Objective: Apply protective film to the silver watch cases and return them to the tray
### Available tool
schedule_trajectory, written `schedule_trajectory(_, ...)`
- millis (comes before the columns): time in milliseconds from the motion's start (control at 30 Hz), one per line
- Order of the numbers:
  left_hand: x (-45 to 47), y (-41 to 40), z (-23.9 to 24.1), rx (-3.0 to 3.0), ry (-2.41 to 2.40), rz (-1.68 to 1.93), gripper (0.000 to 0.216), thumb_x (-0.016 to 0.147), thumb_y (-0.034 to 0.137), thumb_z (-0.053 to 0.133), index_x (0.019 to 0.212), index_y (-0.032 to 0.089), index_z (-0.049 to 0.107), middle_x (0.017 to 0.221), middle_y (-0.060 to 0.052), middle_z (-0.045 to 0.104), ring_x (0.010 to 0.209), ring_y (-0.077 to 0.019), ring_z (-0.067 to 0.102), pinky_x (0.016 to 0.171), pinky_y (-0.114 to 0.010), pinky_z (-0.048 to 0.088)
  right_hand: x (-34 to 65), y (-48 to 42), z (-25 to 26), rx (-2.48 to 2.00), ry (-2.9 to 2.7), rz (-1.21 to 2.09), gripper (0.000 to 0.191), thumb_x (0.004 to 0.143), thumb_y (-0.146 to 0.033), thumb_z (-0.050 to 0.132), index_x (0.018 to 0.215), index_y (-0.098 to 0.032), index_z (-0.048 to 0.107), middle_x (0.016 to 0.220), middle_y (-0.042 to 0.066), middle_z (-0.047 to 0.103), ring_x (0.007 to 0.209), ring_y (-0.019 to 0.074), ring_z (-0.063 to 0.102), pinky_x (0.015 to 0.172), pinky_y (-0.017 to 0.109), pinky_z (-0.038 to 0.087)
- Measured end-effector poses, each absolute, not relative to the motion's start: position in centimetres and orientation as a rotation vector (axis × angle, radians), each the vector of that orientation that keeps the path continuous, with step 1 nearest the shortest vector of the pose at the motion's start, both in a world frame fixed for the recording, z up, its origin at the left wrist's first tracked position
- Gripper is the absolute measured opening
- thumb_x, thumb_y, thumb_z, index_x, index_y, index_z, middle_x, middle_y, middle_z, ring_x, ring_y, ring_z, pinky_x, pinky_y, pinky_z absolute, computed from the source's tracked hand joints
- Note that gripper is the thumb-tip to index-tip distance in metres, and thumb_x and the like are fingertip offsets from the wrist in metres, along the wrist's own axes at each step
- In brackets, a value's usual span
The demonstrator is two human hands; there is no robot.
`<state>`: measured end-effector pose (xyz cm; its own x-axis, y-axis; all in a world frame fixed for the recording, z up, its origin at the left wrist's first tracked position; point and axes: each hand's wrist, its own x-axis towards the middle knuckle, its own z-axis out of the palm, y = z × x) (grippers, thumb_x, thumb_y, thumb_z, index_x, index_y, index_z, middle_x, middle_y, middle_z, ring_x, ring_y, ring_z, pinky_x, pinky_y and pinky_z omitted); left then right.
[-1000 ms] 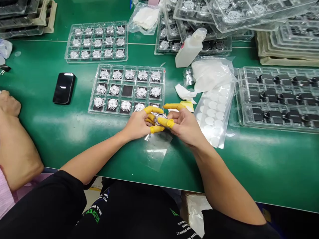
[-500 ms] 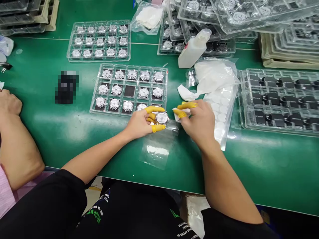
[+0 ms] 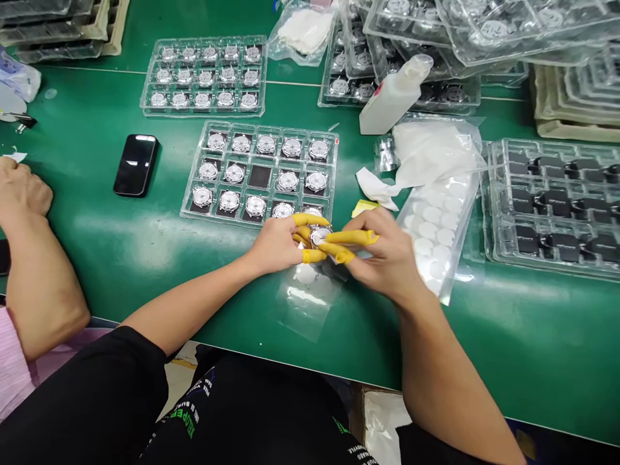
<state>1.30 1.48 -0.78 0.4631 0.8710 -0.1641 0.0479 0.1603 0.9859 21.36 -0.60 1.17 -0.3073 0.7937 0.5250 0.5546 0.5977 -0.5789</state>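
1. Item: we log one round watch [image 3: 320, 237] with a silver case and a pale, glossy face, partly hidden by our fingers. It sits between our hands, above the green bench [image 3: 116, 271] and just off the near edge of the tray.
2. Left hand: our left hand [image 3: 278, 245] is closed around the watch from the left. Its yellow finger cots [image 3: 310, 219] press on the case.
3. Right hand: our right hand [image 3: 382, 255] is curled and pinches the watch's right side between yellow-capped fingertips [image 3: 346, 237].
4. Beside the hands: a clear film sheet [image 3: 305, 303] lies on the bench directly below the watch, with round white discs visible at its far end.
5. Far of the hands: a clear tray [image 3: 259, 168] holds rows of similar watches, and one middle cell shows a black pad [image 3: 260, 175].
6. Right of the hands: a plastic sheet of white discs [image 3: 436, 226] lies near a crumpled tissue [image 3: 375, 187] and a yellow slip [image 3: 364, 208].
7. Elsewhere: we count a black phone [image 3: 135, 165] left of the tray, a white squeeze bottle [image 3: 394, 97] far right, and a co-worker's hand [image 3: 22, 194] at the left edge.
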Motion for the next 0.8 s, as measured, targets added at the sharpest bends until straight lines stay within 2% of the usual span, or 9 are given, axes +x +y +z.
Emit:
schedule_trajectory(400,1.3,1.4,-0.8,1.32,0.947,0.725,0.058,0.065,0.02,0.086,0.121,0.016,0.072,0.079,0.0,0.07,0.07,-0.0098,0.064,0.066,-0.023,0.054,21.0,-0.2,0.4,-1.239,-1.84,0.392,0.016,0.088,-0.042,0.073,0.082,-0.027,0.076,0.073,0.004,0.054,0.068,0.0197,0.053,0.063,0.04,0.042)
schedule_trajectory(567,1.4,1.4,-0.9,1.267,0.94,0.745,0.056,0.065,0.017,0.085,0.119,0.017,0.072,0.079,0.0,0.071,0.068,-0.0089,0.064,0.066,-0.022,0.054,20.4,-0.1,0.1,-1.177,-1.877,0.435,0.007,0.087,-0.036,0.076,0.091,-0.03,0.077,0.074,0.004,0.053,0.069,0.0211,0.051,0.067,0.042,0.042)
schedule_trajectory(633,1.4,1.4,-1.0,1.266,0.933,0.757,0.056,0.065,0.017,0.086,0.12,0.017,0.072,0.079,0.0,0.071,0.068,-0.009,0.064,0.065,-0.021,0.053,20.9,0.2,-0.1,-1.255,-1.844,0.347,0.009,0.09,-0.036,0.073,0.094,-0.029,0.077,0.078,0.006,0.055,0.074,0.023,0.053,0.07,0.043,0.043)
schedule_trajectory(700,1.5,1.4,-1.1,1.262,0.949,0.796,0.059,0.065,0.02,0.087,0.121,0.018,0.072,0.08,0.0,0.071,0.069,-0.0094,0.064,0.066,-0.022,0.055,22.3,0.5,-0.1,-1.408,-1.824,0.206,0.011,0.091,-0.037,0.072,0.097,-0.028,0.077,0.086,0.009,0.059,0.088,0.0275,0.057,0.08,0.048,0.046)
schedule_trajectory(800,1.4,1.4,-1.3,1.302,0.945,0.862,0.06,0.066,0.022,0.087,0.124,0.021,0.072,0.087,-0.001,0.073,0.078,-0.0115,0.068,0.076,-0.025,0.06,24.7,0.2,0.2,-1.556,-1.832,0.205,0.025,0.09,-0.039,0.073,0.113,-0.029,0.074,0.105,0.012,0.066,0.108,0.0328,0.056,0.095,0.054,0.045)
